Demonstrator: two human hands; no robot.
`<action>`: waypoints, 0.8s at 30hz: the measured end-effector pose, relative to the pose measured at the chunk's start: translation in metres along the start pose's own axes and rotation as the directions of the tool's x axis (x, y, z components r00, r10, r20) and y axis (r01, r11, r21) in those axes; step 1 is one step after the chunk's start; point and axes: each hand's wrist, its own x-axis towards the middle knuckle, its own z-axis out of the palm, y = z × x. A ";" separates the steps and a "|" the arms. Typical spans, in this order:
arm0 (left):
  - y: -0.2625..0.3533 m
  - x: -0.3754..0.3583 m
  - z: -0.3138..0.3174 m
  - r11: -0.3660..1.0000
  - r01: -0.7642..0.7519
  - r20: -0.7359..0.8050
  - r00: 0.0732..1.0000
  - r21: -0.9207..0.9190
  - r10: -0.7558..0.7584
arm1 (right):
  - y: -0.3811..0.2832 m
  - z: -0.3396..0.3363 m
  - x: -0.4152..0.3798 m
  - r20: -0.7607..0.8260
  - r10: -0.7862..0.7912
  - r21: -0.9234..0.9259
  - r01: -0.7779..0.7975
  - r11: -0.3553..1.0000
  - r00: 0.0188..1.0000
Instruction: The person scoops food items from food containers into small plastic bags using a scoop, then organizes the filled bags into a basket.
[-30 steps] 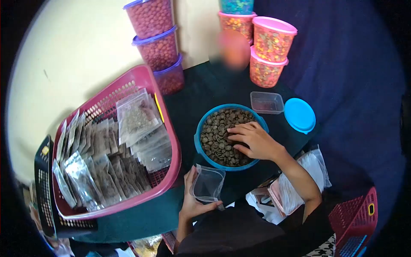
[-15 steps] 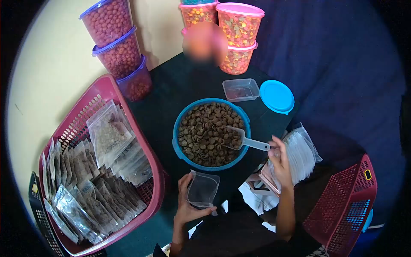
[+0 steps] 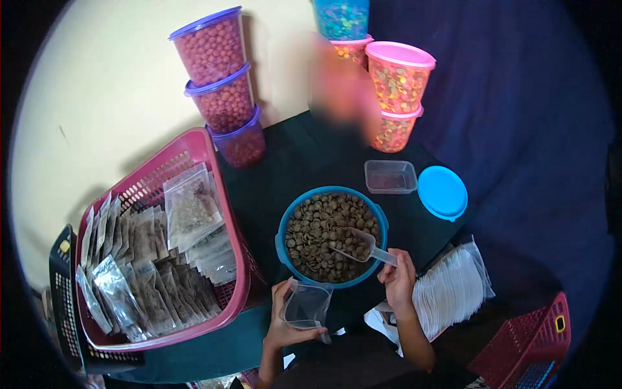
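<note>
My left hand [image 3: 285,319] holds a clear plastic bag [image 3: 307,305] by its sides, its mouth spread wide, just below the blue tub. My right hand [image 3: 400,280] has its fingers closed round the handle of a clear scoop [image 3: 382,256]. The scoop's blade lies among brown disc-shaped pieces [image 3: 317,227] and has some of them in it. These pieces fill the round blue tub [image 3: 280,249] on the dark table.
A pink basket [image 3: 241,259] of filled bags stands left. Purple-lidded tubs [image 3: 223,97] and pink-lidded tubs [image 3: 398,81] stand behind. Right are a clear box [image 3: 391,177], blue lid [image 3: 442,192], stacked empty bags [image 3: 450,292] and a maroon basket [image 3: 521,343].
My right hand has moved left from beside the scoop and taken hold of its handle. The whole view has shifted, so the tub and table sit lower in it.
</note>
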 end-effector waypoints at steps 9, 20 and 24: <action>0.015 0.005 0.019 0.994 0.107 -0.225 0.969 0.016 -0.100 | -0.020 -0.009 0.030 0.112 -0.050 -0.149 0.067 0.987 0.992; 0.051 0.029 0.029 0.947 0.259 -0.239 0.948 0.189 -0.211 | -0.063 0.024 0.097 0.271 0.035 -0.027 -0.029 0.999 0.962; 0.063 0.032 0.034 0.899 0.363 -0.289 0.912 0.244 -0.290 | -0.071 0.049 0.112 0.475 0.068 -0.038 -0.057 0.998 0.878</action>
